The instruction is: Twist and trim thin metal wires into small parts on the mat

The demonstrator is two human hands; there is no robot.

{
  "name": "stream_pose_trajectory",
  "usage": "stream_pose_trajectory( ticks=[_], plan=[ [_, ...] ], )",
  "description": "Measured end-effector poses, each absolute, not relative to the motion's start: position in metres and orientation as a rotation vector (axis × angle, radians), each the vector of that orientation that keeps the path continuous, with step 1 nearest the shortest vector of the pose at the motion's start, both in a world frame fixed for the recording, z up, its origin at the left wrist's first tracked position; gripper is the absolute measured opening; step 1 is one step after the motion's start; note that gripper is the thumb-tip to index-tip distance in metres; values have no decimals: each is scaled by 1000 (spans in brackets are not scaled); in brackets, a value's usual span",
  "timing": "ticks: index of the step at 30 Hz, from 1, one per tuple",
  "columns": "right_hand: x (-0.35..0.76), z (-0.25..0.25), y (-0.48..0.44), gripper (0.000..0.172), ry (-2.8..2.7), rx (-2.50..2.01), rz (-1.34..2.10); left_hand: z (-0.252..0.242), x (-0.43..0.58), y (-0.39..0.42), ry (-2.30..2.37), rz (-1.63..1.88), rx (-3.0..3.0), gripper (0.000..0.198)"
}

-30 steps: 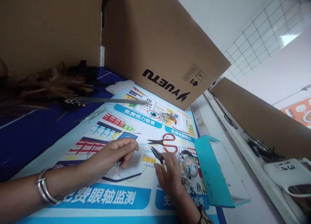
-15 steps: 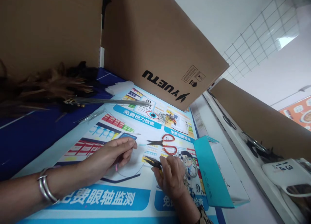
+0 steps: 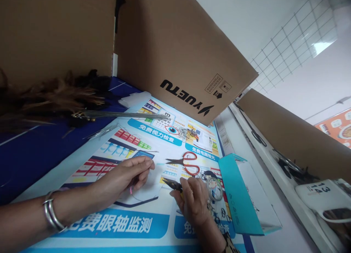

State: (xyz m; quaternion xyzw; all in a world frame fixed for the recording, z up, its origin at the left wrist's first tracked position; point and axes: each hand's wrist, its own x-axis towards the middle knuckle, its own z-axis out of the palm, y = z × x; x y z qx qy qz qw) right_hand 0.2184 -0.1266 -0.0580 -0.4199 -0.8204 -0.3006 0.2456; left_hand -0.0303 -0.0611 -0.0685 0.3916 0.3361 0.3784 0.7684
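Observation:
My left hand [image 3: 138,172] is closed in a pinch over the printed sheet, thumb against the fingers. What it holds between the fingertips is too small to make out. A small pink piece [image 3: 131,189] shows at the lower edge of the palm. My right hand [image 3: 192,198] is wrapped round a pair of pliers [image 3: 172,184], whose dark jaws point left, toward my left hand. Just beyond the pliers lies a pair of red-handled scissors [image 3: 183,161], blades to the left. Right of my right hand are a coil of wire [image 3: 215,189] and several small dark rings [image 3: 222,215].
A teal open box [image 3: 238,198] stands at the right edge of the sheet. Cardboard boxes [image 3: 175,55] wall off the back. At left lie brown feathers [image 3: 60,95] and a bundle of thin metal wires [image 3: 123,114]. Small metal bits [image 3: 183,132] sit farther back.
Very little differs. The pliers' jaws have tipped slightly lower in my right hand. My left hand stays almost still.

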Motion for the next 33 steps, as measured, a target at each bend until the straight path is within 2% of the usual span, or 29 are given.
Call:
stream_pose_trajectory(
  ticks=[11, 17, 21, 28, 33],
  plan=[
    [212, -50, -127, 39, -2292, -1126, -795, -78, -27, -62, 753, 883, 944, 41],
    [206, -49, -130, 37, -2308, -1101, -672, -83, -23, -67, 758, 830, 1027, 43],
    [195, -51, -133, 35, -2250, -1087, -270, -79, -25, -71, 718, 773, 1057, 44],
    [177, -50, -139, 48, -1983, -1085, 712, -73, -26, -73, 682, 772, 1076, 45],
    [177, -54, -141, 45, -1770, -1136, 1121, -75, -26, -75, 673, 768, 1075, 47]
  ],
)
